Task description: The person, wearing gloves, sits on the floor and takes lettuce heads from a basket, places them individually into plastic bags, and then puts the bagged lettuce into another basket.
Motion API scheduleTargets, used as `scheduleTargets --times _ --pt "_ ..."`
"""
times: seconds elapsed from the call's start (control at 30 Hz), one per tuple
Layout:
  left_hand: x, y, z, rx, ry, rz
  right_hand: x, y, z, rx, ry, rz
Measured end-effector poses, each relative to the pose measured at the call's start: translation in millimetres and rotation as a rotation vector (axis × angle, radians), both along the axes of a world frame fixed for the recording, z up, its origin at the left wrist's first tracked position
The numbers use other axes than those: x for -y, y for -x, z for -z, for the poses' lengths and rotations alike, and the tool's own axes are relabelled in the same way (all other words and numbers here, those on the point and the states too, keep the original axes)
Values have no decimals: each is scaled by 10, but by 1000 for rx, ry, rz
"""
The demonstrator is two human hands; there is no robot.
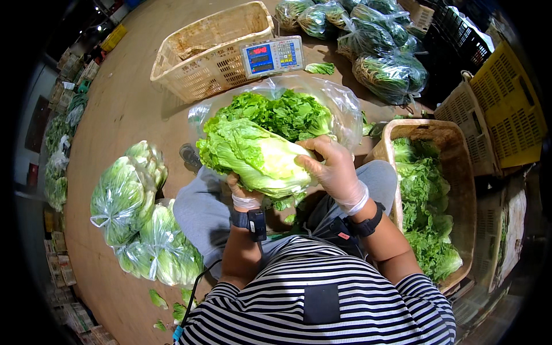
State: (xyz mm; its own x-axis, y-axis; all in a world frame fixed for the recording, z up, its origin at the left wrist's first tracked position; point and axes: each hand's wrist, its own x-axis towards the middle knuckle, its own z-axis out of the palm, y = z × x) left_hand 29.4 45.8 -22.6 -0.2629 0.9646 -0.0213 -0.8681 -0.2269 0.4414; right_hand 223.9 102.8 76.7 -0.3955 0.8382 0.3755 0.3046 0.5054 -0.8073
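Note:
A large head of lettuce (256, 155), pale at its base and leafy green toward the left, is held between my gloved hands above my lap. My left hand (244, 192) supports it from below, with most of its fingers hidden beneath the leaves. From the right, my right hand (335, 169) grips the pale base end, thumb and fingers curled on it. Just beyond, more green lettuce (299, 115) lies in an open clear plastic bag (345, 112). Behind the bag stands a weighing scale display (272, 56) with a lit panel and keypad.
On my right, a tan crate (468, 230) holds several lettuces (422, 201). Filled, tied bags of lettuce (129, 195) sit on the floor at left. Beyond the scale stands a beige crate (198, 69); bagged greens (391, 75) lie far right, near a yellow crate (509, 106). Loose leaves (158, 299) litter the floor.

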Motion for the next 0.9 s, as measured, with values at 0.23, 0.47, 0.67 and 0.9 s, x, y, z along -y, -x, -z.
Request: scheduleTargets --times 0.23,0.47,0.67,0.9 --pt "-175 36 -180 50 83 -98 -551 -440 471 101 -49 410" --pt "-705 -522 -253 -68 141 -177 -1357 -826 1338 33 519 442" --pt "-751 -1157 623 -256 872 234 -1182 -870 974 -979 502 450" --pt "-465 -666 831 -307 771 460 -796 -968 620 -1430 589 160"
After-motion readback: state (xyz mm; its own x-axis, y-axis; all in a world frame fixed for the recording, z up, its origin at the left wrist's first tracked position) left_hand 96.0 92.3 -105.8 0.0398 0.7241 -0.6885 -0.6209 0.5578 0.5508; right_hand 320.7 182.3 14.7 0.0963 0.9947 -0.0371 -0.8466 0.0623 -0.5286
